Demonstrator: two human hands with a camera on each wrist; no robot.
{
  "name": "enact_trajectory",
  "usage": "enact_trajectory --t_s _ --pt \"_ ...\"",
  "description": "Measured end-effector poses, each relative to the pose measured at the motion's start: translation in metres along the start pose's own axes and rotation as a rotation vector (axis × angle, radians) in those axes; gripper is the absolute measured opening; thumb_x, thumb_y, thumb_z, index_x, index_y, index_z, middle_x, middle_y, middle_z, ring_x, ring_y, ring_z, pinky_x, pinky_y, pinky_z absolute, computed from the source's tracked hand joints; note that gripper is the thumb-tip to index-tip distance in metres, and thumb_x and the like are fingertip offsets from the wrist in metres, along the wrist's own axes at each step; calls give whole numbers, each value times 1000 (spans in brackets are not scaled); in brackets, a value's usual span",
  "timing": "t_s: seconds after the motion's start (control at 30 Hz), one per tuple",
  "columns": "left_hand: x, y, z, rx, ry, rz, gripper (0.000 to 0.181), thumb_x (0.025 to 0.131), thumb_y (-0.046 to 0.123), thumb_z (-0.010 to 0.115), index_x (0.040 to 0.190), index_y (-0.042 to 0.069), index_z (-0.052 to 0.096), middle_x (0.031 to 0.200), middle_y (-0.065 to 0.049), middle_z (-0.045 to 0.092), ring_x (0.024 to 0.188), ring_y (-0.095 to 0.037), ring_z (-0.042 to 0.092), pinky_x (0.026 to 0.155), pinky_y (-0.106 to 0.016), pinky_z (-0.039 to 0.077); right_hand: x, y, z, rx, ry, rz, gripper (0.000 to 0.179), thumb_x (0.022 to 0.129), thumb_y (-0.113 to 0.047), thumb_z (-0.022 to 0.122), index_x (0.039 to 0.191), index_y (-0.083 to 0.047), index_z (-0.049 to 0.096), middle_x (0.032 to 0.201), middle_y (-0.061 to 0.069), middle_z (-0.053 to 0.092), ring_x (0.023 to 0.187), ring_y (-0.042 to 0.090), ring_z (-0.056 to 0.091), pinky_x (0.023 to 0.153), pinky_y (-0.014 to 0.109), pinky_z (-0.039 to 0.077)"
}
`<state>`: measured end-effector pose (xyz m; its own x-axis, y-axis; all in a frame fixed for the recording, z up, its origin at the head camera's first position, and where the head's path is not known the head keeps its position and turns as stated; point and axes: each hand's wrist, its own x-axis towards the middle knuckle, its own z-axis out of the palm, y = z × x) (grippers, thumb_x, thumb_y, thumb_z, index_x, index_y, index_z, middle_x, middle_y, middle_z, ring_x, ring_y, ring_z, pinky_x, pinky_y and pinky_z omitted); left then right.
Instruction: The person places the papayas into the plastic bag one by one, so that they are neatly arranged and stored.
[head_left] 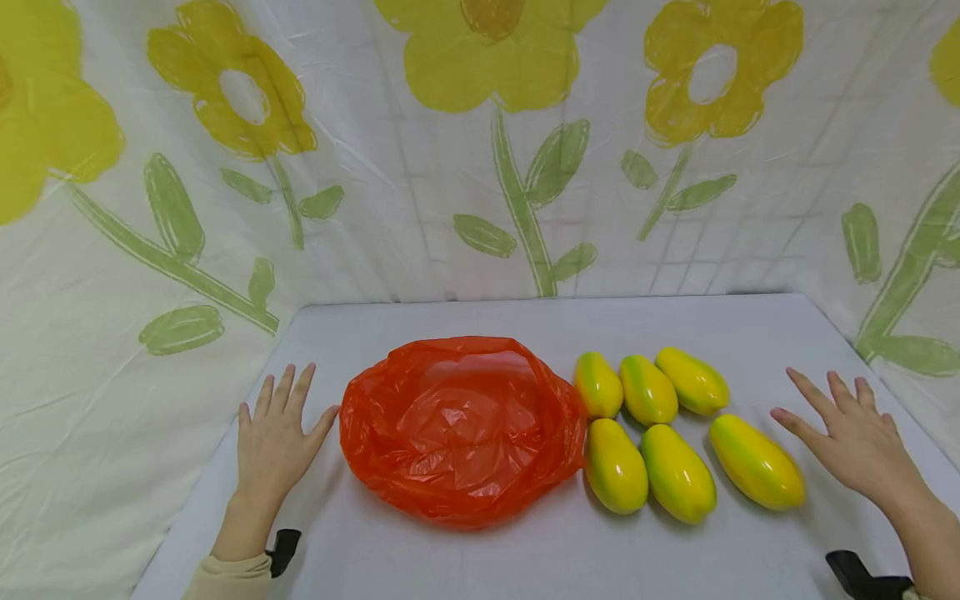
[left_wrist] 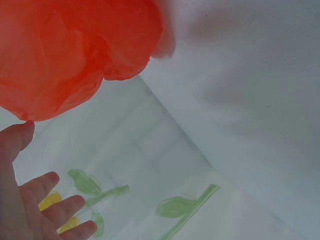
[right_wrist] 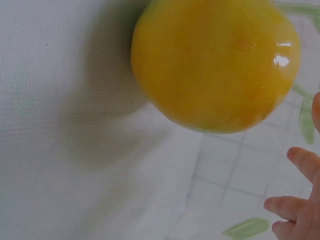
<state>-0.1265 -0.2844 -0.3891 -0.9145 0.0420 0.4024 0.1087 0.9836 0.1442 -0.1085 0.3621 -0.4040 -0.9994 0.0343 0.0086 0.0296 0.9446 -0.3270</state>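
A red plastic bag (head_left: 461, 433) lies spread on the table with its mouth opened wide upward. My left hand (head_left: 276, 442) is at its left side, fingers spread, the thumb tip right at the bag's edge. In the left wrist view the red bag (left_wrist: 65, 55) bulges above that thumb. Several yellow-green papayas lie in two rows against the bag's right side, among them a front one (head_left: 617, 467) and a back one (head_left: 692, 381). The rightmost papaya (head_left: 756, 462) is nearest my right hand (head_left: 855, 437), which holds nothing, its fingers spread. That papaya (right_wrist: 215, 65) fills the right wrist view's top.
A white-covered table (head_left: 465, 567) carries everything. Behind it and at both sides hangs a white curtain (head_left: 360, 167) printed with yellow flowers and green leaves. Black straps (head_left: 285, 550) sit at both wrists.
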Motion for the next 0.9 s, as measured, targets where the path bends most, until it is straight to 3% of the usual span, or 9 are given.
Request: enact_trajectory --t_s 0.57,0.7,0.9 --pt "0 -1 1 -19 -5 -6 66 91 37 60 147 9 39 145 -30 39 133 -53 30 100 -78 20 -1 2 5 44 -21 -7 78 101 -50 39 154 -2 7 144 47 0 131 63 -16 97 80 -7" --pt "0 0 1 -16 -5 -6 66 90 36 61 146 8 39 145 -29 40 133 -53 31 99 -78 21 -1 0 8 88 -66 -6 78 101 -49 39 153 0 6 146 46 -2 132 62 -15 97 79 -6" --pt "-3 0 2 -14 -8 -2 67 90 34 62 147 7 39 145 -30 40 132 -53 31 99 -78 20 -4 -4 11 163 -161 -11 76 102 -47 38 153 1 7 150 41 -3 134 63 -7 91 84 8"
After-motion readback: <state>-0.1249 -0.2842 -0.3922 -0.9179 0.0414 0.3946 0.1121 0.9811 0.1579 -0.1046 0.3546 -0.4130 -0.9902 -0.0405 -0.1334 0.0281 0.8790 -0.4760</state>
